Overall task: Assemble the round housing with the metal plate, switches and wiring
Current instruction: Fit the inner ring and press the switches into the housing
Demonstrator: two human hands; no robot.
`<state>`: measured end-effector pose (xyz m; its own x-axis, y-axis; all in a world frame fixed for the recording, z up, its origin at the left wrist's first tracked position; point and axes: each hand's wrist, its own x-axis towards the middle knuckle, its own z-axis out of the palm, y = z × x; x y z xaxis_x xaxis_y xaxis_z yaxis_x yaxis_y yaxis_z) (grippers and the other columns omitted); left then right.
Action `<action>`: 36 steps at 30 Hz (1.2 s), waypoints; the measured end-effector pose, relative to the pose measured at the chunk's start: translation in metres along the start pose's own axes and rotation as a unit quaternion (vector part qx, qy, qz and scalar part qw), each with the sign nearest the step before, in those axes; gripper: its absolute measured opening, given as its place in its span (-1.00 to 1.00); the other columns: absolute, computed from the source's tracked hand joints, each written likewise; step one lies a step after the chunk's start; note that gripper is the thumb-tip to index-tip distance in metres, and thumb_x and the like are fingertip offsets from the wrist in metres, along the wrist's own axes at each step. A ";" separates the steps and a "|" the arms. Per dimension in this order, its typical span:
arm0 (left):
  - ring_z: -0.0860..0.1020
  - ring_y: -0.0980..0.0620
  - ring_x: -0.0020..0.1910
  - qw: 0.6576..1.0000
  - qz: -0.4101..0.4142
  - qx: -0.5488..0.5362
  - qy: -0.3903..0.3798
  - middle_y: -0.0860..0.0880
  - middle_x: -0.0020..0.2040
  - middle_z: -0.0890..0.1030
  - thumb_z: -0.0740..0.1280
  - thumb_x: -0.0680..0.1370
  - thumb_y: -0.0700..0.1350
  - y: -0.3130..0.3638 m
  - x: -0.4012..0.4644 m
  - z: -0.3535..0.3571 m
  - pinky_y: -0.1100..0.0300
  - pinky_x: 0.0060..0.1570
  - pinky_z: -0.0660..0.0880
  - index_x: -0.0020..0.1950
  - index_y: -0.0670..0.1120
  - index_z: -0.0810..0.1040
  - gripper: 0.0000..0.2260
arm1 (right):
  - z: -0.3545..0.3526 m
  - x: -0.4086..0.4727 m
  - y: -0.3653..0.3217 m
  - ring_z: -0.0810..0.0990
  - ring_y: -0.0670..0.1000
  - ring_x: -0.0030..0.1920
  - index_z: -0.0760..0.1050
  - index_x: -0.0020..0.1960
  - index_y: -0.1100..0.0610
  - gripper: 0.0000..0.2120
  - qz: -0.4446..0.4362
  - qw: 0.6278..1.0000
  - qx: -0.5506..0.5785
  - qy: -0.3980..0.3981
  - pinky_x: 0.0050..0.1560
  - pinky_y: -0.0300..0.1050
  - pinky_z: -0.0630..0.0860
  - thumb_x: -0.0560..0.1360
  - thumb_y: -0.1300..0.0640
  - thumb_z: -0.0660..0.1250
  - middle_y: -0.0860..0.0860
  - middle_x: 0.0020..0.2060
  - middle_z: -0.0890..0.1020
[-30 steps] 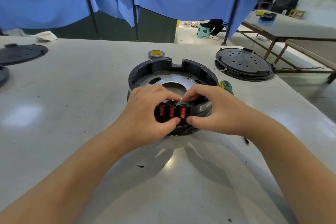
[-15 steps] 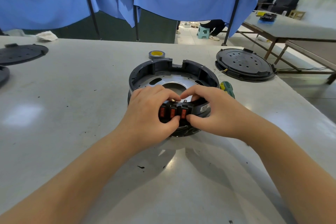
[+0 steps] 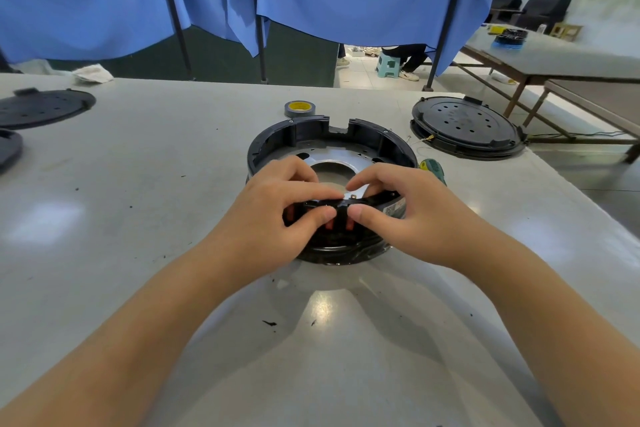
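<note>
A black round housing [image 3: 377, 142] stands open-side up in the middle of the grey table [image 3: 156, 218]. A shiny metal plate [image 3: 332, 166] with a round centre hole lies inside it. A black switch block with red rocker switches [image 3: 337, 224] sits in the housing's near wall. My left hand [image 3: 277, 208] pinches the block from the left, thumb on its front and fingers over the rim. From the right, my right hand [image 3: 401, 208] pinches it the same way. No wiring shows.
A roll of tape with a yellow core [image 3: 299, 108] lies behind the housing. A green-handled screwdriver [image 3: 434, 170] lies just right of it. A black round lid [image 3: 465, 130] sits at the right table edge, two more dark lids [image 3: 41, 107] at far left. Blue curtains hang behind.
Both thumbs have closed in over the front of the switch block, covering more of the red switches. The housing has stayed in place.
</note>
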<state>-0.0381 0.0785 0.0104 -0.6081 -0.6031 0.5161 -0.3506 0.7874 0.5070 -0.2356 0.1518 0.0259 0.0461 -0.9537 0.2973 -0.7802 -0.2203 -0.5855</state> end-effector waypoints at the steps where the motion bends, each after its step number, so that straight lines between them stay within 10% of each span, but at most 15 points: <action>1: 0.46 0.07 0.01 1.000 0.001 0.003 -0.002 0.08 -0.07 0.51 0.41 0.49 -0.10 0.000 0.000 0.000 0.21 0.04 0.39 0.12 0.08 0.66 -0.78 | 0.000 0.000 0.000 0.59 -0.22 -0.03 0.53 0.12 -0.10 -0.77 0.000 1.000 0.000 -0.001 -0.01 -0.24 0.53 0.47 -0.08 0.35 -0.20 -0.13 0.62; 13: 0.45 0.18 0.08 0.996 -0.062 -0.054 -0.043 0.17 -0.08 0.54 0.43 0.48 -0.17 0.002 -0.001 -0.018 0.45 0.05 0.32 -0.10 0.20 0.66 -0.77 | -0.005 0.001 0.013 0.42 -0.07 0.12 0.61 -0.03 0.08 -0.71 0.002 0.992 -0.081 0.093 0.22 -0.21 0.26 0.55 0.14 0.10 -0.10 -0.08 0.57; 19: 0.50 0.07 0.01 0.991 -0.111 -0.073 0.031 0.12 -0.14 0.57 0.42 0.47 -0.13 0.000 0.001 -0.016 0.18 0.00 0.41 -0.32 -0.04 0.63 -0.85 | -0.003 0.002 0.015 0.46 -0.02 -0.04 0.51 -0.26 0.19 -0.66 0.006 0.994 -0.056 0.089 0.04 -0.11 0.36 0.55 0.04 0.11 0.03 -0.26 0.57; 26: 0.27 0.39 0.18 0.996 -0.081 0.038 -0.020 0.30 0.09 0.46 0.29 0.20 0.46 -0.005 0.000 -0.022 0.36 0.19 0.13 0.07 0.21 0.58 -0.44 | 0.009 0.000 0.004 0.41 -0.01 -0.20 0.39 -0.36 0.09 -0.75 -0.028 0.996 -0.036 0.079 -0.13 -0.17 0.29 0.47 0.04 0.25 -0.01 -0.39 0.43; 36: 0.53 0.11 -0.20 0.988 0.089 0.123 -0.002 0.16 -0.24 0.58 0.26 0.48 0.26 0.030 -0.009 0.002 0.16 0.00 0.36 -0.08 0.01 0.62 -0.65 | 0.015 0.001 -0.004 0.46 0.01 -0.07 0.52 -0.24 0.15 -0.76 -0.076 0.991 -0.054 0.095 0.02 -0.08 0.37 0.54 0.15 0.17 -0.02 -0.25 0.55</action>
<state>-0.0448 0.1079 0.0197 -0.6780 -0.4517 0.5799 -0.3994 0.8887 0.2253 -0.2235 0.1491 0.0171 0.0586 -0.8531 0.5184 -0.8358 -0.3259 -0.4419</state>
